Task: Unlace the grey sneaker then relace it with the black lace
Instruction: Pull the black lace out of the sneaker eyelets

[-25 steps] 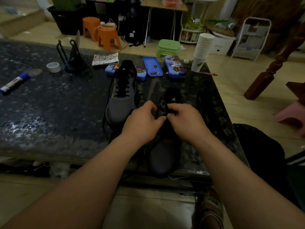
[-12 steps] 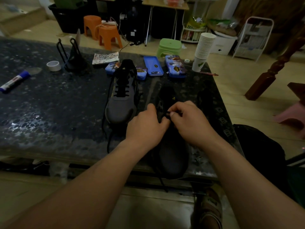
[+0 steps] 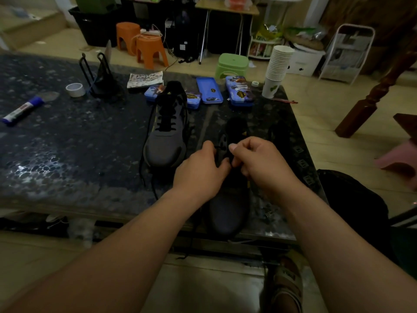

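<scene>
Two grey sneakers sit on the dark speckled table [image 3: 67,143] in the head view, toes pointing toward the person. The nearer grey sneaker [image 3: 228,208] lies at the table's front edge with its toe just over the rim. Both hands meet above its eyelets. The left hand [image 3: 198,175] is curled, forefinger and thumb closed on the black lace [image 3: 220,147]. The right hand [image 3: 259,163] is curled too, pinching the same lace between thumb and forefinger. A short run of lace stretches between the two pinches. It is too dark to tell how many eyelets are threaded.

The other sneaker [image 3: 165,141] stands just to the left and further back, with a black lace through it. Behind it lie blue tins [image 3: 239,91]. A stack of paper cups [image 3: 278,68] stands at the far right corner. A tape roll [image 3: 75,89] and a glue stick [image 3: 22,108] lie well to the left.
</scene>
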{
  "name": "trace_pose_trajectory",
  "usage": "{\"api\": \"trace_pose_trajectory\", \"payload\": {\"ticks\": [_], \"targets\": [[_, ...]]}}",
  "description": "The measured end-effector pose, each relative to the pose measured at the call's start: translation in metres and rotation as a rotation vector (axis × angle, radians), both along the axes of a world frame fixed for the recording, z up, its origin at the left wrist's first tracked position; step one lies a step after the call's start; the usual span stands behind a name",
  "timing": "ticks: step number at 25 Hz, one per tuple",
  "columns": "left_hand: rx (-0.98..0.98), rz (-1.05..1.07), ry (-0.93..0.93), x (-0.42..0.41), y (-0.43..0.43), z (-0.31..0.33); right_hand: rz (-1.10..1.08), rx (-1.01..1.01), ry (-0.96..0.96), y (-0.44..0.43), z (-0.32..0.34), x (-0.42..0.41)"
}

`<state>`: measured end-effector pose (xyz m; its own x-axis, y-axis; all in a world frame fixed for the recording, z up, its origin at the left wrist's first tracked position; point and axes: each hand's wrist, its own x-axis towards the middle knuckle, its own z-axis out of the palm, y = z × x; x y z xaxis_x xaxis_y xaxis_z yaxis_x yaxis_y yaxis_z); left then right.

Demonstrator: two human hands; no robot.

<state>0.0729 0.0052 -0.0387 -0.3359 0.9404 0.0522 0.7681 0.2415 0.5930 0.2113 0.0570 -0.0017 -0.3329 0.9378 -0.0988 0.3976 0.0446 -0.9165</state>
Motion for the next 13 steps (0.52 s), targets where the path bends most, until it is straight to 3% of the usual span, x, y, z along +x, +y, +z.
{"api": "trace_pose_trajectory", "payload": {"ticks": [2,3,4,6,7,9,11,13], "targets": [[-0.001,-0.014,0.000,0.000,0.000,-0.001,0.063,0.197,-0.350,0.003,0.004,0.002],[0.001,-0.013,-0.006,0.000,0.000,-0.002,0.082,0.236,-0.381,0.001,0.009,0.003],[0.004,-0.002,-0.015,-0.001,0.000,-0.003,0.120,0.203,-0.274,0.002,0.013,0.007],[-0.003,0.035,-0.051,-0.004,0.002,-0.002,0.195,-0.059,0.096,0.003,0.020,0.021],[-0.009,0.040,-0.063,-0.005,0.002,-0.002,0.218,-0.166,0.169,0.002,0.022,0.027],[-0.013,0.018,-0.051,-0.004,0.002,-0.003,0.240,-0.175,-0.023,0.002,0.016,0.031],[-0.005,0.006,-0.034,0.000,0.001,-0.004,0.255,0.019,-0.278,-0.001,0.013,0.027],[-0.006,0.017,-0.033,0.000,0.003,-0.004,0.273,0.139,-0.170,-0.007,0.018,0.027]]}}
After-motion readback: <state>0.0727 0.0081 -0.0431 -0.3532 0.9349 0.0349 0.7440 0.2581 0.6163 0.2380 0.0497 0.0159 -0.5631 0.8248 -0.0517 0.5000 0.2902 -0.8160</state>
